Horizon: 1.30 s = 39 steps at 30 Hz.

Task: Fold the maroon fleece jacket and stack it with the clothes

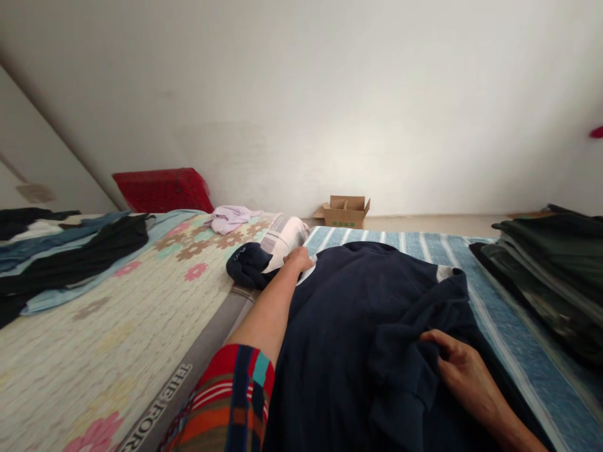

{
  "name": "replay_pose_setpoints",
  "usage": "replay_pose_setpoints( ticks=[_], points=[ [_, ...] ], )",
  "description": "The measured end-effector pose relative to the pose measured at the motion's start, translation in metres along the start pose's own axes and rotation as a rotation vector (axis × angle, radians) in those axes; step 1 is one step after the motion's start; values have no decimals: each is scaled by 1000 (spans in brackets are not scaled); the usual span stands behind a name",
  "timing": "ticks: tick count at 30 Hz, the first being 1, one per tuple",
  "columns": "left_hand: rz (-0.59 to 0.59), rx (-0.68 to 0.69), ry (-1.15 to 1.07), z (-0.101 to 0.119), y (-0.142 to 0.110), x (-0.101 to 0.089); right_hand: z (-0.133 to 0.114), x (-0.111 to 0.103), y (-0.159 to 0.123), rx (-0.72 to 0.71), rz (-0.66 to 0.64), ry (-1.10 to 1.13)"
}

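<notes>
A navy long-sleeved top [346,314] with white patches lies spread in front of me. Its right sleeve is folded inward over the body, and the left sleeve, white with a navy end [249,265], stretches out to the left. My left hand [299,258] is closed on the white part of that sleeve near the shoulder. My right hand [459,370] pinches the navy cloth of the folded right sleeve between thumb and fingers.
A blue striped sheet [509,320] and a floral quilted cover [155,320] lie under the clothes. Folded dark clothes [560,263] are stacked at right. Dark trousers [94,254] lie at left. Behind are a lilac cloth [230,218], a red box-shaped object [162,190] and a cardboard box [346,213].
</notes>
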State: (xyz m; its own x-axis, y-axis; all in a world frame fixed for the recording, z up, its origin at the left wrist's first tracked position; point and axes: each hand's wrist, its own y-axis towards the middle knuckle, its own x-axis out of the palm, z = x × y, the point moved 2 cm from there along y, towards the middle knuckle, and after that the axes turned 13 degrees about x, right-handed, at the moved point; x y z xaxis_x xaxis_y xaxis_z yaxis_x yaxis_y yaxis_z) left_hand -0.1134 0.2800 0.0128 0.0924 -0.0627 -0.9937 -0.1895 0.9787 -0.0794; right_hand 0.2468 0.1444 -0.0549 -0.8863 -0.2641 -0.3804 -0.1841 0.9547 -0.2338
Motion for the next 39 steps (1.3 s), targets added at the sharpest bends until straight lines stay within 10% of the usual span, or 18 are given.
replay_pose_setpoints(
  ticks=[19, 25, 32, 39],
  points=[
    [220, 154, 259, 9, -11, -4, 0, -1, 1, 9, 0, 64],
    [125, 270, 284, 6, -23, -12, -2, -2, 0, 22, 9, 60],
    [39, 200, 275, -26, -52, -8, -1, -1, 0, 43, 8, 35],
    [129, 80, 241, 1, -94, -16, -3, -4, 0, -7, 37, 17]
  ],
)
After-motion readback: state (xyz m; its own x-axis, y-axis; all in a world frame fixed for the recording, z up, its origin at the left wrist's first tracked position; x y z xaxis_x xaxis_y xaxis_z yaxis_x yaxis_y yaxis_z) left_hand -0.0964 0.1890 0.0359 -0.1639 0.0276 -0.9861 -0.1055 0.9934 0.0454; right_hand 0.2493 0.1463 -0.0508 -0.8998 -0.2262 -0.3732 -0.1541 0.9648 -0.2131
